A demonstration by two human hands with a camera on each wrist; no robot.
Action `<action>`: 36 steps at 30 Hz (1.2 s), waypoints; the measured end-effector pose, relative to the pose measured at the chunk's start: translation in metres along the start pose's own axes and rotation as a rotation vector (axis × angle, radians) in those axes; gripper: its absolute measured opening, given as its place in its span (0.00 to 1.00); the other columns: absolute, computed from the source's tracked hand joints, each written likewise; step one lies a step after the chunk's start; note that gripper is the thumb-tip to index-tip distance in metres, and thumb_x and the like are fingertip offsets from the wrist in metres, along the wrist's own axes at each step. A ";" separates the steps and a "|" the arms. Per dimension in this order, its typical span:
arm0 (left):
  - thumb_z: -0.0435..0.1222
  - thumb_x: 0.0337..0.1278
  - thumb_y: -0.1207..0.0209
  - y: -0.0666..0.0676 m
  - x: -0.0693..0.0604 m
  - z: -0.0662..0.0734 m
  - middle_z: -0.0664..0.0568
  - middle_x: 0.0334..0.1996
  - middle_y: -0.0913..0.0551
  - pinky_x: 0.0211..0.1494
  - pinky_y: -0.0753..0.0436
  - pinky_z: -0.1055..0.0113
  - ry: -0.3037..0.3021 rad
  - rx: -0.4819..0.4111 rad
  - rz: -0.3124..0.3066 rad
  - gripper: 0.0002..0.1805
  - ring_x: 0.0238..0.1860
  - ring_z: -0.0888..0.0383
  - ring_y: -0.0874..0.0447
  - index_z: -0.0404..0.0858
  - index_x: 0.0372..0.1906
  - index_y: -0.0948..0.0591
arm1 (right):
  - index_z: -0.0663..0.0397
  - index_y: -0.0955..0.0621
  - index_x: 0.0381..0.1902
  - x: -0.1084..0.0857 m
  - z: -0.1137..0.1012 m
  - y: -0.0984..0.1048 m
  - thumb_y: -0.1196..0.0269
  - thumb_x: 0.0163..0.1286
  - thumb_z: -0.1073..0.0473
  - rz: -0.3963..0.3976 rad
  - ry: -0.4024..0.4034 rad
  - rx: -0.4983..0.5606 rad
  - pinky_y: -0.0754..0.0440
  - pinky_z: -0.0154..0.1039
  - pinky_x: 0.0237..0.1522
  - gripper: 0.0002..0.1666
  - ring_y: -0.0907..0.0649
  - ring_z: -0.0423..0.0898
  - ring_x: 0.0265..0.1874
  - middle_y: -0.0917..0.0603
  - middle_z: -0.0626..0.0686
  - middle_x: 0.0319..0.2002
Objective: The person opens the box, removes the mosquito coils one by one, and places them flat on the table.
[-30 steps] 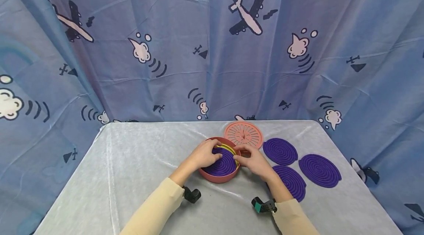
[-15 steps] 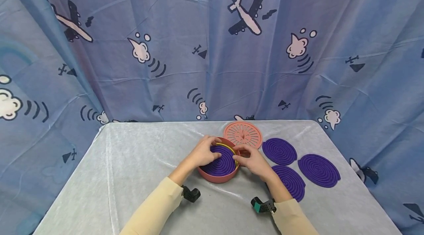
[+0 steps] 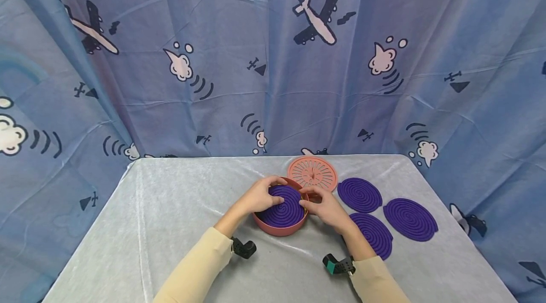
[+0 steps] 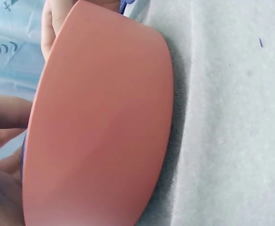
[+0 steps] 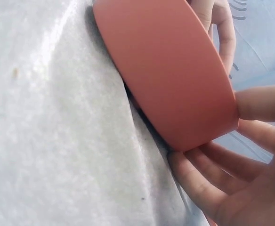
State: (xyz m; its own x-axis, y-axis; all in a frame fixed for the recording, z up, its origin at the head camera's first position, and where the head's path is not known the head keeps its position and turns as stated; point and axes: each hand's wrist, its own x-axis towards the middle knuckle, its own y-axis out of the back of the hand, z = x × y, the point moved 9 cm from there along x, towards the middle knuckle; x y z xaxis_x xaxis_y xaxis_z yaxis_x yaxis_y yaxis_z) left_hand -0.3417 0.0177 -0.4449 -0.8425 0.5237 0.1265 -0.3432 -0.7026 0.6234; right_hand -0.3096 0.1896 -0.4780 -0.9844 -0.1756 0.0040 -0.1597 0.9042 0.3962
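Pale-draped table [image 3: 192, 227], plane-print curtain [image 3: 222, 18] behind: left hand [image 3: 261, 196] pinches purple coil [image 3: 283, 216] inside red bowl [image 3: 279, 231], right hand [image 3: 326, 206] grips its rim, yellow ring [image 3: 305, 210] now nearly covered, so coil seems better centred.

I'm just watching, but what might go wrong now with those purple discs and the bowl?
The purple disc in the bowl might settle crooked, as the left hand has its thumb on it. The bowl could tip or slide, since the right hand grips one side. The right forearm crosses above another purple disc and might nudge it.
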 end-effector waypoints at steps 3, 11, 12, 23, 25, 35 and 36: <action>0.28 0.56 0.32 0.002 -0.002 0.001 0.46 0.52 0.16 0.62 0.24 0.53 0.001 -0.009 -0.002 0.22 0.54 0.51 0.19 0.37 0.57 0.19 | 0.55 0.19 0.60 0.001 0.002 -0.001 0.32 0.70 0.57 -0.004 -0.010 0.011 0.20 0.45 0.53 0.22 0.19 0.55 0.57 0.18 0.58 0.58; 0.25 0.62 0.38 0.018 -0.005 0.008 0.42 0.54 0.17 0.65 0.26 0.49 0.020 -0.041 0.040 0.20 0.57 0.47 0.20 0.36 0.59 0.21 | 0.57 0.20 0.60 0.003 0.001 -0.001 0.33 0.71 0.57 -0.012 -0.005 0.032 0.20 0.44 0.53 0.22 0.20 0.55 0.58 0.18 0.59 0.58; 0.25 0.62 0.39 0.021 -0.006 0.009 0.42 0.54 0.17 0.64 0.26 0.49 0.014 -0.037 0.051 0.20 0.57 0.47 0.20 0.36 0.59 0.21 | 0.57 0.20 0.60 0.003 0.001 -0.001 0.33 0.72 0.58 -0.013 -0.002 0.035 0.19 0.44 0.53 0.22 0.20 0.55 0.58 0.18 0.59 0.58; 0.27 0.62 0.38 0.062 -0.014 0.023 0.43 0.56 0.18 0.64 0.26 0.49 0.006 -0.020 0.148 0.22 0.56 0.47 0.20 0.38 0.62 0.22 | 0.58 0.21 0.61 0.003 0.003 0.000 0.34 0.72 0.58 -0.020 -0.003 0.038 0.20 0.40 0.51 0.22 0.20 0.55 0.57 0.19 0.61 0.57; 0.28 0.63 0.38 0.069 -0.017 0.023 0.43 0.56 0.18 0.64 0.25 0.48 0.011 -0.024 0.154 0.23 0.56 0.46 0.20 0.38 0.63 0.22 | 0.58 0.21 0.61 0.003 0.002 0.000 0.33 0.72 0.58 -0.017 0.001 0.032 0.20 0.40 0.51 0.22 0.20 0.55 0.57 0.18 0.61 0.57; 0.27 0.63 0.38 0.105 -0.040 0.003 0.42 0.57 0.18 0.64 0.26 0.46 0.058 0.035 0.193 0.23 0.57 0.45 0.20 0.38 0.63 0.22 | 0.60 0.22 0.62 0.001 0.000 -0.002 0.34 0.72 0.59 -0.029 0.011 0.024 0.19 0.38 0.50 0.23 0.20 0.56 0.57 0.19 0.62 0.58; 0.27 0.63 0.38 0.108 -0.043 0.000 0.41 0.57 0.18 0.64 0.26 0.46 0.063 0.041 0.196 0.23 0.57 0.45 0.20 0.37 0.63 0.22 | 0.60 0.22 0.62 0.001 0.000 -0.003 0.34 0.72 0.59 -0.029 0.009 0.024 0.19 0.38 0.50 0.23 0.20 0.56 0.57 0.19 0.61 0.58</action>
State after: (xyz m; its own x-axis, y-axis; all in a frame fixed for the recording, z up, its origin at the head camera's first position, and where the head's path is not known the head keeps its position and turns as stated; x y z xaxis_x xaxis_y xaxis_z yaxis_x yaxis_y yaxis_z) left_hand -0.3425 -0.0810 -0.3831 -0.9162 0.3471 0.2002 -0.1546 -0.7671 0.6226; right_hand -0.3107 0.1870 -0.4795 -0.9787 -0.2052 0.0011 -0.1898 0.9077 0.3743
